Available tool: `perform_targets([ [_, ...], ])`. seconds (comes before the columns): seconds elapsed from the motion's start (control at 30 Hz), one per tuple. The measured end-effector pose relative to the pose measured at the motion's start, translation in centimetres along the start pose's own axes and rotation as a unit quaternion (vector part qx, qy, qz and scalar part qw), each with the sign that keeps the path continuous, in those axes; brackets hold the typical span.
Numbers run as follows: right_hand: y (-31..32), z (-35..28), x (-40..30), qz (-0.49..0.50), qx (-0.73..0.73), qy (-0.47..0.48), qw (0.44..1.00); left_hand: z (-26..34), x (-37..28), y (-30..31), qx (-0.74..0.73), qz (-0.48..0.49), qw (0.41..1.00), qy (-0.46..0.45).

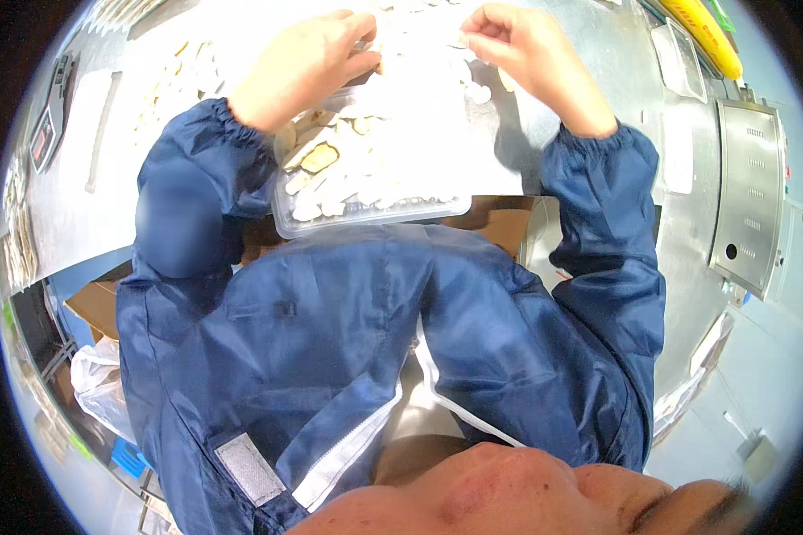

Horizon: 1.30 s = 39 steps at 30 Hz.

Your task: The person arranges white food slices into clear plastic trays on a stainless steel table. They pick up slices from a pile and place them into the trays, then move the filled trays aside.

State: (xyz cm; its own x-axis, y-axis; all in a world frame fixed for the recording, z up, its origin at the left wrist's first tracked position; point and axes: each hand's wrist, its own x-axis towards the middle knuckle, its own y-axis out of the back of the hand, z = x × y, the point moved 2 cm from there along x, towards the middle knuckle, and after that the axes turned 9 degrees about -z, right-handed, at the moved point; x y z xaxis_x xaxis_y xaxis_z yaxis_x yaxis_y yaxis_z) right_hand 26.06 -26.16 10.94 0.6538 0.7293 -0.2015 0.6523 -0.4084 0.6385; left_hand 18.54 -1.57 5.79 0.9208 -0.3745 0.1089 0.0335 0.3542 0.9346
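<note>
In the glare on the metal table, my right hand (525, 47) pinches a small pale slice (456, 44) between thumb and forefinger. Across from it, my left hand (318, 63) is bent at the fingers; brightness hides whether anything sits between them. Below the left hand, close to my chest, a clear plastic tray (375, 219) is heaped with pale, irregular slices (320, 158), some tan at the edge. A few loose white pieces (480, 93) lie beneath my right hand. More slices (204, 67) are spread left of my left wrist.
A digital scale (45, 130) stands at the far left. On the right are a clear plastic container (682, 60), a yellow packet (706, 40) and a vented stainless steel box (749, 194). Cardboard (502, 227) shows under the table's front edge; a plastic bag (97, 374) hangs lower left.
</note>
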Motion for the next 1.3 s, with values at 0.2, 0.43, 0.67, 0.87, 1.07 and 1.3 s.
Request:
perform_targets([
  [0.2, -4.5, -1.6, -5.3, -0.094, -0.062, 0.116, 0.987, -0.2, -0.2, -0.2, 0.015, -0.012, 1.0, 0.014],
  [0.43, -7.5, -1.5, -8.1, -0.083, -0.179, 0.173, 0.965, 0.6, -0.2, -0.4, 0.096, 0.013, 0.995, 0.001],
  [0.67, -4.6, -0.3, -6.5, -0.002, -0.179, 0.1, 0.979, 0.4, -0.3, -0.8, 0.177, 0.055, 0.982, -0.017],
  [0.87, -0.4, 5.6, -4.8, 0.168, -0.249, 0.064, 0.952, 1.9, -0.6, 1.5, 0.133, 0.108, 0.985, -0.016],
  [1.07, -3.5, 6.0, -4.3, 0.124, -0.243, 0.058, 0.96, 6.7, -5.8, 4.2, -0.055, -0.066, 0.996, -0.002],
  [1.3, -3.5, 5.5, -4.3, 0.103, -0.2, 0.085, 0.971, 9.0, -9.4, 2.4, -0.079, -0.133, 0.988, 0.022],
])
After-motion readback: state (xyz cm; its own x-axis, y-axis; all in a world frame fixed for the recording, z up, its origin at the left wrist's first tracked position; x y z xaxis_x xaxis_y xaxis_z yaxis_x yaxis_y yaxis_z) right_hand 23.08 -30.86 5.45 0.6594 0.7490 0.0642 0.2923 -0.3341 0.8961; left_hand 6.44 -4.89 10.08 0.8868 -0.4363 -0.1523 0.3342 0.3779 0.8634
